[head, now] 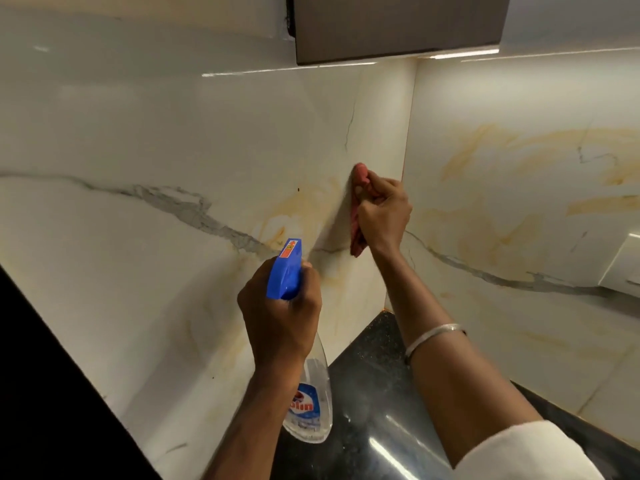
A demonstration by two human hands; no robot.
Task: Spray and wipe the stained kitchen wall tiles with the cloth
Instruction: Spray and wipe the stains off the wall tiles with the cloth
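In the head view, the left hand (280, 317) is curled tight round the neck of a spray bottle (310, 403). The bottle's blue trigger head (285, 271) stands above the knuckles and points at the wall, and its clear body with a blue label hangs below the hand, over the worktop (363, 393). Whether a finger lies on the trigger cannot be told, as the blue head hides it. Up and to the right of this hand, the right hand (382, 216) has its fingers folded round a bunched red cloth (358, 188) and presses it against the tiles (173, 133), just left of the corner where the two walls meet. A tail of the cloth hangs below the fist. The tiles are glossy white with grey veins. Yellow-orange stains (294, 209) spread over them between the two hands and just left of the cloth, and more stains streak the adjoining wall to the right of the right hand. A silver bangle (433, 337) sits on the right forearm, and a white sleeve (519, 452) covers the arm nearer the elbow. The black speckled worktop lies below both hands and runs into the corner. A dark cabinet (398, 26) hangs above the right hand, and a white plate (623, 265) is fixed to the wall far to its right.
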